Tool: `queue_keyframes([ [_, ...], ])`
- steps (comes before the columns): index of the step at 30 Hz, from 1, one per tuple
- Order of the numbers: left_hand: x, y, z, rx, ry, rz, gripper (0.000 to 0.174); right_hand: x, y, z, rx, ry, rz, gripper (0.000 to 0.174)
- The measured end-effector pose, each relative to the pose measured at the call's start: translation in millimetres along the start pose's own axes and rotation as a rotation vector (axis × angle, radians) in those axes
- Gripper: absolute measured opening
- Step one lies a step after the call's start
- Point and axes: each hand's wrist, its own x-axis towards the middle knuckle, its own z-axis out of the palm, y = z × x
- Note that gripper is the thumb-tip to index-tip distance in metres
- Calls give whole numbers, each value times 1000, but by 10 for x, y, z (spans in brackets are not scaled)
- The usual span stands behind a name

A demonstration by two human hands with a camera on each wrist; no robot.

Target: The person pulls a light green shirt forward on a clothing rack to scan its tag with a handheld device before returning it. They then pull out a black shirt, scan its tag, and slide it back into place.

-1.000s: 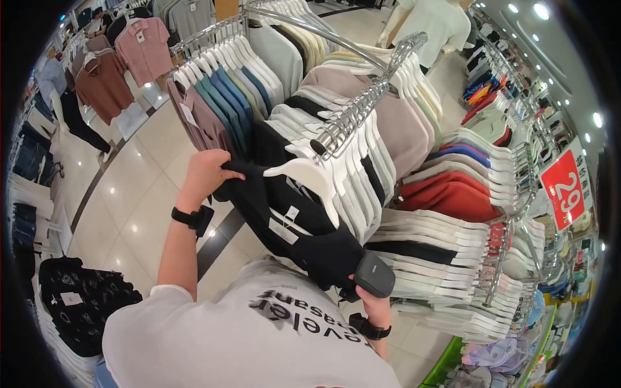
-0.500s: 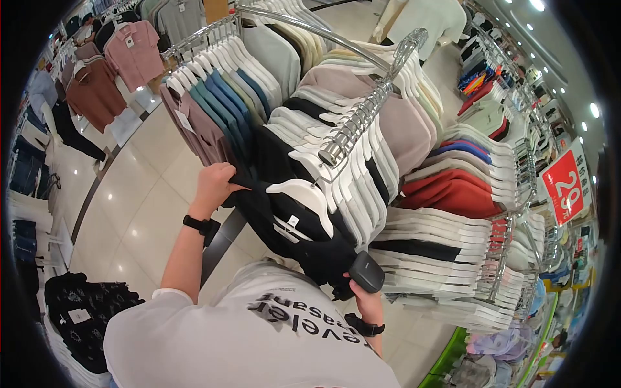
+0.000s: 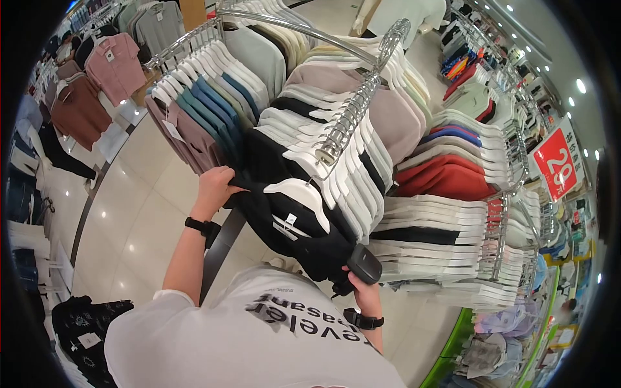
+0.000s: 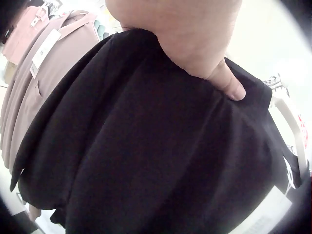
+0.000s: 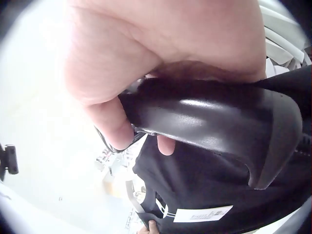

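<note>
A black shirt (image 3: 310,251) hangs on a white hanger (image 3: 299,191) at the near end of the metal rail, with a white tag (image 5: 202,214) at its neck. My left hand (image 3: 215,189) pinches the shirt's fabric near one shoulder; its thumb lies over the cloth in the left wrist view. My right hand (image 5: 165,39) grips a black handheld garment steamer (image 5: 204,114), fingers curled round its handle. The steamer's rounded head (image 3: 365,264) overlaps the shirt's other side in the head view.
Close behind the shirt hang white and grey shirts (image 3: 352,184). Mauve shirts (image 3: 184,132) and blue ones hang beyond my left hand. A lower rack of white shirts (image 3: 427,249) stands to the right. Bottom left is a patterned black garment (image 3: 87,336). Tiled floor (image 3: 149,213) lies left.
My right hand and the steamer have moved up a little, closer to the hanger. The left hand keeps its pinch on the shirt. The head view has shifted slightly.
</note>
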Motion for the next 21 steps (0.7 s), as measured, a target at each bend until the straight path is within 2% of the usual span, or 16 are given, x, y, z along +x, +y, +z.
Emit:
queue_keyframes([
  [8, 40, -57, 65, -27, -51, -9, 44, 41, 149, 110, 3, 94, -44, 39],
  [13, 59, -17, 78, -55, -34, -79, 44, 24, 298, 87, 21, 121, -61, 42],
  [21, 1, -26, 104, -159, -39, -121, 46, -142, 524, 96, -38, 232, -52, 37],
])
